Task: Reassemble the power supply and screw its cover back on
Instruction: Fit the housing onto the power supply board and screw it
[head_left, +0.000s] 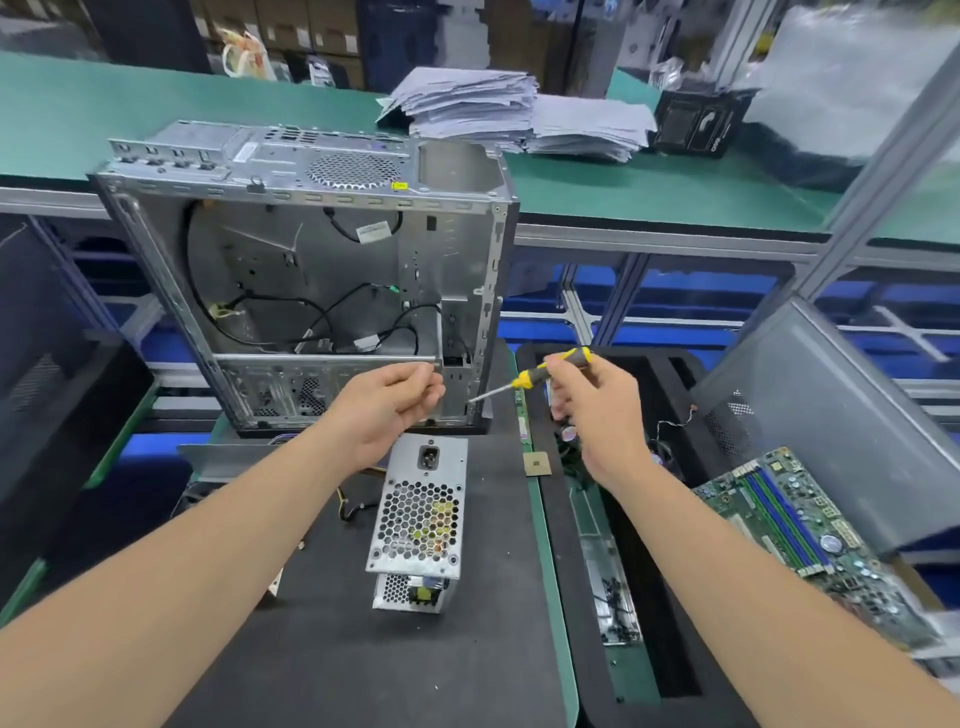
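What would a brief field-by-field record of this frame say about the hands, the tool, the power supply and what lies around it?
power supply: stands on black mat, vented face toward camera
left hand: raised, fingertips pinched together; what they hold, if anything, is too small to tell
right hand: grips screwdriver by its yellow-and-black handle
screwdriver tip: points toward left hand
computer case: open, behind power supply
motherboard: at right

Silver power supply (418, 514), perforated honeycomb face uppermost, black mains socket at its 12 o'clock end, yellow parts visible inside, resting on dark surface (311, 649), yellow-and-black screwdriver (540, 371) at its 1 o'clock, tip towards 8 o'clock
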